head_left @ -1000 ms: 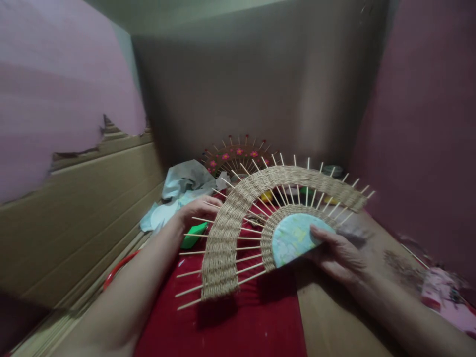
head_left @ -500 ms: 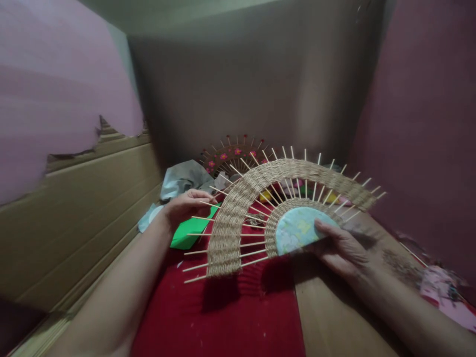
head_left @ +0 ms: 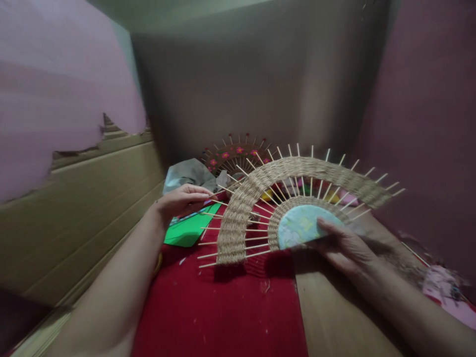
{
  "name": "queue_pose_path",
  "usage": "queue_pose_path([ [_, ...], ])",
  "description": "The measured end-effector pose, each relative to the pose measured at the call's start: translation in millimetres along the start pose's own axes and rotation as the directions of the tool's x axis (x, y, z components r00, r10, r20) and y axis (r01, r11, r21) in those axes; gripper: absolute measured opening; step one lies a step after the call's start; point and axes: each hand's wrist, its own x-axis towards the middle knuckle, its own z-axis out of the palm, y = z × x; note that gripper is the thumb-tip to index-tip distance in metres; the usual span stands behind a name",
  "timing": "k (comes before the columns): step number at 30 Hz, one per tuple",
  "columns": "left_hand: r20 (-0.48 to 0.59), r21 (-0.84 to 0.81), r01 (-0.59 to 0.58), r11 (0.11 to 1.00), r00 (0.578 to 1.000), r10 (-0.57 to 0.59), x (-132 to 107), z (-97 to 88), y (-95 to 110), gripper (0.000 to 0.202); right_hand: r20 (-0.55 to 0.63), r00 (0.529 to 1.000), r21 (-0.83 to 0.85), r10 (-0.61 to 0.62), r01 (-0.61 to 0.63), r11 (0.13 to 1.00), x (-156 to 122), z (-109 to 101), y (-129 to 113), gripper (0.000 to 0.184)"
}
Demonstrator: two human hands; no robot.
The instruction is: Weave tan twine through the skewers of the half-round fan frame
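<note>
A woven half-round hand fan [head_left: 232, 223] of tan cord, with thin sticks poking out around its rim, is held up in front of me. My right hand [head_left: 345, 245] grips its lower middle, the thumb lying over a light blue patterned half-disc [head_left: 301, 225]. At the fan's left side is my left hand [head_left: 189, 198], thumb and fingers pinched together close to the stick tips. What lies between those fingertips is too small to make out. Under the left hand lies a bright green sheet [head_left: 193, 230].
A finished-looking fan with pink flowers [head_left: 225, 155] leans at the back wall. Beside it sits a crumpled grey bag [head_left: 189, 173]. Red cloth [head_left: 223, 312] covers part of the wooden table [head_left: 334, 312]. Cardboard [head_left: 92, 213] lines the left wall, and pink scraps [head_left: 446, 292] lie at right.
The fan has shifted a little to the right and tilted, its left end rising. My left hand is still pinched near the stick tips, with slightly more of the green sheet showing.
</note>
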Motion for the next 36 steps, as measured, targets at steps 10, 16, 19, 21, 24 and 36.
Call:
queue_pose_path([
  [10,0.013,-0.05,0.003,0.999,1.0,-0.002,5.5,16.8,8.1,0.027,0.008,1.0,0.033,-0.023,0.023,0.999,0.6,0.5,2.2,0.024],
  [16,-0.029,-0.093,0.004,0.996,1.0,-0.007,10.8,11.3,-2.2,0.01,0.025,0.999,0.081,-0.025,0.023,0.996,-2.4,3.1,2.3,0.03],
  [19,-0.039,-0.164,-0.049,0.985,0.998,0.043,15.8,11.7,-11.0,0.009,0.017,1.0,0.096,-0.009,0.007,0.995,-3.3,2.7,2.1,0.031],
  [21,-0.03,-0.182,-0.074,0.981,0.997,0.069,21.1,17.3,-17.2,0.01,-0.001,1.0,0.109,0.001,-0.001,0.994,-3.5,1.6,2.0,0.031],
  [24,0.026,-0.169,-0.052,0.984,0.998,0.058,28.5,32.9,-22.8,0.011,0.001,1.0,0.122,0.006,-0.006,0.992,-3.0,0.3,2.3,0.03],
  [36,0.085,-0.102,-0.059,0.993,0.994,0.067,20.6,18.4,-18.9,0.014,0.026,0.999,0.179,-0.042,0.037,0.983,-1.1,5.7,0.7,0.033],
])
